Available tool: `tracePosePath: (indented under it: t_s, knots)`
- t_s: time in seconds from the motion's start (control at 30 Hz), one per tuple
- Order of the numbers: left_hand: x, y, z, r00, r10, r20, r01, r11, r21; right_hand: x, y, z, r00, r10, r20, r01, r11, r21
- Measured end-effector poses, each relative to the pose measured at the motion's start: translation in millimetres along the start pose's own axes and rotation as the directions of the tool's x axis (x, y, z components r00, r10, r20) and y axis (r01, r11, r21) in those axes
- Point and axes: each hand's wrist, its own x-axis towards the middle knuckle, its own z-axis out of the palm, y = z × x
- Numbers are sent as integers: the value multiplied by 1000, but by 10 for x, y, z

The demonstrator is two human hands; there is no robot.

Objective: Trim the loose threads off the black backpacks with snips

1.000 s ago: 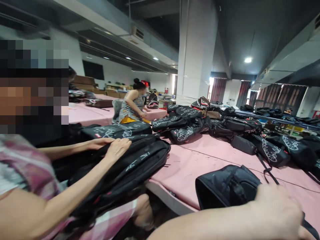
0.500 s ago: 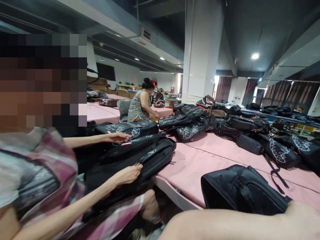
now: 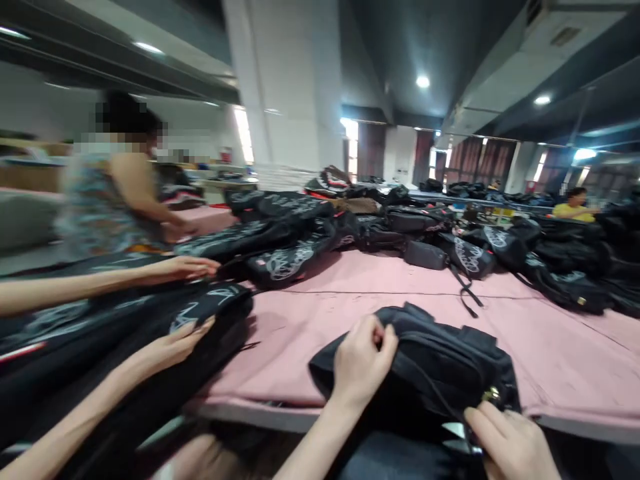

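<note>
Right hand (image 3: 513,437) closed round a shiny metal tool (image 3: 454,432), pale pointed blades showing. Left hand (image 3: 364,357) curled on the upper edge of the black bag (image 3: 440,353) — can't tell if cloth is pinched under the fingertips.

Bag sits at the near edge of the pink table (image 3: 285,347), lower part hanging over it. Matte black fabric, soft and slumped, rounded seam ridge along its side, pointed corner at the left end. Small gold-toned fitting (image 3: 493,395) beside the right hand; too small to read.

Table top: smooth pink sheet, dark seam line across, short thread bits scattered. Table's left end: co-worker's hands on a black backpack (image 3: 220,343) with white line print. Table's far side: heaped black bags (image 3: 283,260), white looped print — plus a plain boxy pouch (image 3: 425,255) and a loose strap (image 3: 467,293).
</note>
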Motion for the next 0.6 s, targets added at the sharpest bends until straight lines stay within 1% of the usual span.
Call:
tracePosePath:
  t_s: [0.07,0.1,0.13,0.17,0.2,0.23,0.27,0.3,0.33,0.37,0.4,0.43,0.47,0.53,0.6]
  knots:
    - [-89,-85,26,996,-94,2,94,995,-43,65,-2,24,998,-57,12,56,997,46]
    - [-111,-96,34,993,-119,10,119,991,-53,94,-1,24,998,-53,20,51,997,62]
    - [-117,-87,37,993,-120,8,120,991,-54,117,-1,19,999,-38,31,36,997,68]
    - [-110,-60,35,996,-93,-3,93,994,-64,133,-2,10,999,-19,46,16,998,65]
    - [-92,-20,31,999,-36,-30,33,996,-89,141,-6,1,998,-2,63,-2,999,54]
    - [-65,26,27,997,51,-59,-58,991,-121,142,-12,-7,997,6,80,-9,999,42]
    - [-34,73,25,984,165,-74,-174,973,-150,138,-18,-13,996,-1,92,-2,999,33]
    - [-1,114,28,954,292,-71,-301,938,-171,130,-22,-16,995,-12,101,10,1000,28]
    - [29,144,37,908,417,-49,-419,890,-181,122,-23,-18,994,-21,105,18,999,28]
    - [52,161,50,852,524,-22,-519,837,-176,113,-20,-20,994,-23,105,19,999,35]
    - [64,163,68,798,602,-2,-594,788,-161,106,-11,-23,995,-15,97,10,999,51]
    - [63,151,88,756,654,4,-647,748,-148,100,2,-29,997,8,83,-14,997,78]
    - [48,127,109,728,685,-13,-680,720,-141,97,19,-38,997,37,61,-44,992,120]
    - [-13,59,144,689,721,-77,-723,676,-143,101,61,-61,995,99,-18,-92,968,235]
    - [-90,-12,167,654,748,-113,-755,638,-148,126,103,-85,979,156,-131,-104,937,334]
